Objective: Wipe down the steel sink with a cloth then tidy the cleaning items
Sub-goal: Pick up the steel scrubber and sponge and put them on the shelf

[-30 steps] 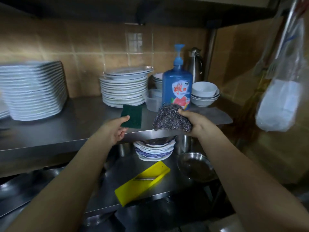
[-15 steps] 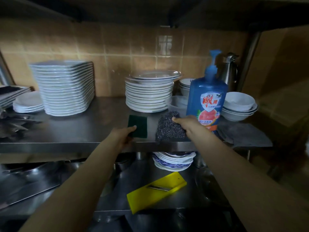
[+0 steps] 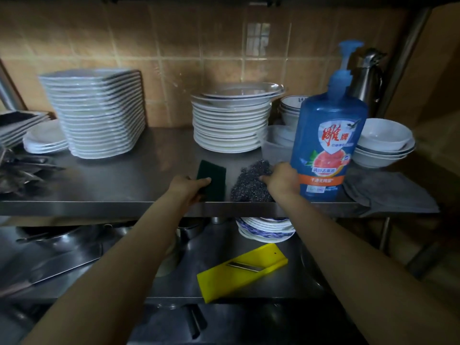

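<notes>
A commercial kitchen: tall plate stacks [image 3: 99, 113] crowd a steel shelf [image 3: 124, 185] against a tiled wall [image 3: 174, 46], dish soap [image 3: 328, 145] at three o'clock.

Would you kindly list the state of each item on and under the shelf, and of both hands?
green scouring pad: flat on the shelf, left hand on its near corner
steel wool: on the shelf edge, right hand on it
left hand: fingers on the pad
right hand: resting on the steel wool
detergent bottle: upright
grey cloth: lying flat, overhanging the edge
yellow slicer: flat on the lower shelf
</notes>
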Demonstrator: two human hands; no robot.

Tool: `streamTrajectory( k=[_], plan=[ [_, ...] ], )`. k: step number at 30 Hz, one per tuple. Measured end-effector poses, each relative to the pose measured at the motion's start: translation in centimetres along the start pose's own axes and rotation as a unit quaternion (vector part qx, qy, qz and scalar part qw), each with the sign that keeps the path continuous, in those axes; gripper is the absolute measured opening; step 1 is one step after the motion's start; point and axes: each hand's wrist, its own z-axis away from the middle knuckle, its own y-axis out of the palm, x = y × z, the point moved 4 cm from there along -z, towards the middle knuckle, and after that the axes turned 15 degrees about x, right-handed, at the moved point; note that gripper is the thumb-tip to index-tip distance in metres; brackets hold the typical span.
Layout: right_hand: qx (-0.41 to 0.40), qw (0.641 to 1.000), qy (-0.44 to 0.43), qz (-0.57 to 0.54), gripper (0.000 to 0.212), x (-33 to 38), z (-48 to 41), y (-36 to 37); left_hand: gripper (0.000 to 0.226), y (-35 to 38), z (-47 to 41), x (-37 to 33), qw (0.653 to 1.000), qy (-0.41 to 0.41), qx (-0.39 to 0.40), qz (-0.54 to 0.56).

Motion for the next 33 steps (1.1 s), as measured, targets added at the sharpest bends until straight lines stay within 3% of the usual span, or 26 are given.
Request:
streamTrajectory(
  k=[5,8,10,12,18,25,33],
  plan=[
    [-0.028,0.999,-0.029,0.002,0.036,0.1,0.6,0.0,0.040,0.3,0.0,-0.4,0.999,0.011,0.012,-0.029],
    [-0.047,0.997,-0.064,-0.015,0.036,0.2,1.1,0.2,0.042,0.4,-0.2,-0.3,0.996,0.009,-0.004,-0.084],
    [-0.045,0.995,-0.084,-0.024,0.039,0.2,1.4,0.2,0.031,0.3,-0.4,-0.3,0.989,0.018,-0.027,-0.141],
    [-0.038,0.994,-0.095,-0.040,0.044,0.0,1.7,0.1,0.023,0.6,-0.1,-0.6,0.973,0.034,-0.041,-0.224],
    [-0.012,0.992,-0.117,-0.045,0.055,-0.3,2.5,0.2,0.028,1.0,1.4,-1.2,0.884,0.058,-0.085,-0.457],
    [-0.003,0.995,-0.096,0.014,0.048,-0.7,2.5,0.4,0.032,0.9,1.3,-0.8,0.846,0.038,-0.092,-0.523],
    [-0.021,0.993,-0.110,0.024,0.044,-0.7,3.1,0.0,0.042,1.2,1.7,-0.7,0.835,0.020,-0.100,-0.540]
  ],
)
